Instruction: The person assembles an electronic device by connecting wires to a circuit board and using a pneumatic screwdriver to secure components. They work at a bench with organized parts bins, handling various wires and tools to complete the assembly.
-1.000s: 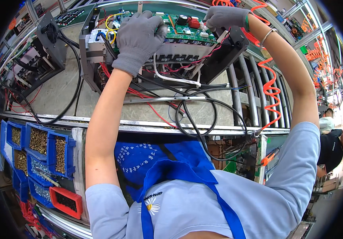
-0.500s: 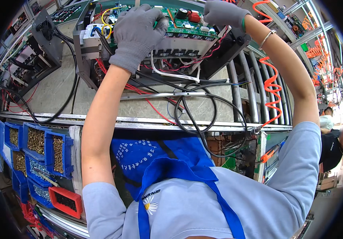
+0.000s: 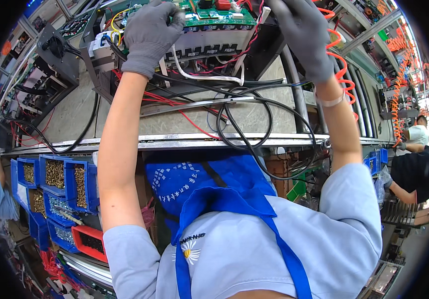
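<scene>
My left hand (image 3: 152, 35), in a grey knit glove, rests at the left end of a green circuit board (image 3: 217, 21). Its fingers curl over the board's edge, and whatever they grip is hidden. The board lies on top of a grey metal unit (image 3: 209, 42) with black slots, red and pink wires and a white cable (image 3: 194, 75). To the right of the unit, my gloved right hand (image 3: 304, 37) is raised, slightly smeared, its fingers stretched out and apart. A small white piece (image 3: 265, 14) shows beside those fingertips; the hand seems apart from it.
A coiled orange air hose (image 3: 343, 74) hangs close to my right wrist. Looped black cable (image 3: 270, 112) and a metal strip (image 3: 199, 105) lie before the unit. Blue bins (image 3: 54, 175) of screws and a red bin (image 3: 89, 241) stand lower left. A co-worker's arm (image 3: 404, 192) shows at right.
My right hand has left the board's right end, moving right and toward me, with its fingers opening out. The left hand stays at the board. The view has shifted slightly.
</scene>
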Available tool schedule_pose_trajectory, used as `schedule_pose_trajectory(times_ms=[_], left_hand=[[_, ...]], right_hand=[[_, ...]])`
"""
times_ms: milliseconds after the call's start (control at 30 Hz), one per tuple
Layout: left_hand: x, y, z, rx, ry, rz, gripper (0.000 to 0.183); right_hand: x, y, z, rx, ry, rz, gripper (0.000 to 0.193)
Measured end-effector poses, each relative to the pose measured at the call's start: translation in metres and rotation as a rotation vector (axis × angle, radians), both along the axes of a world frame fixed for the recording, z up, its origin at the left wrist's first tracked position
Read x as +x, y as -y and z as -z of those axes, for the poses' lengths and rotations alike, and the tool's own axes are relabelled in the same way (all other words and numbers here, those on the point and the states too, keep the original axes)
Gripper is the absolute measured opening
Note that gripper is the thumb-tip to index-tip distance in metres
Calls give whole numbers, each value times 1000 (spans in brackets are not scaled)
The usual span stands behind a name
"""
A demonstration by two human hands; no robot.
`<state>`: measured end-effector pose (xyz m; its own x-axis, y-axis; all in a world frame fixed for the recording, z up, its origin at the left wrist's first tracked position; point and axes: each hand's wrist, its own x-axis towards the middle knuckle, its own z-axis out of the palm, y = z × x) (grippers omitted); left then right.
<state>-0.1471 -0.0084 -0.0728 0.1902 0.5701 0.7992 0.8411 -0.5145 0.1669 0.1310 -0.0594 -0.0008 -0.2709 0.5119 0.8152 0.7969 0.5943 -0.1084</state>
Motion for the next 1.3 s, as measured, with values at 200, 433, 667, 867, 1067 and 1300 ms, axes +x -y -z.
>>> schedule_pose_trajectory(times_ms=[200,433,667,867,1067,1300], left_hand=[[24,33,-10,163,-201,-99,18],[111,99,81,-64,-280,163,38],[96,62,99,-518,32,137,31],[102,46,60,-645,503,272,21],[128,106,21,-57,47,604,37],[116,175,103,-334,211,500,45]], right_hand=[[129,-10,195,-762,105,290,25],[136,-16,218,-650,579,278,25],[137,42,130,-775,375,179,21],[97,128,70,-700,396,145,23],[63,150,48,-742,191,-175,25],[31,131,57,-939,-200,-367,26]])
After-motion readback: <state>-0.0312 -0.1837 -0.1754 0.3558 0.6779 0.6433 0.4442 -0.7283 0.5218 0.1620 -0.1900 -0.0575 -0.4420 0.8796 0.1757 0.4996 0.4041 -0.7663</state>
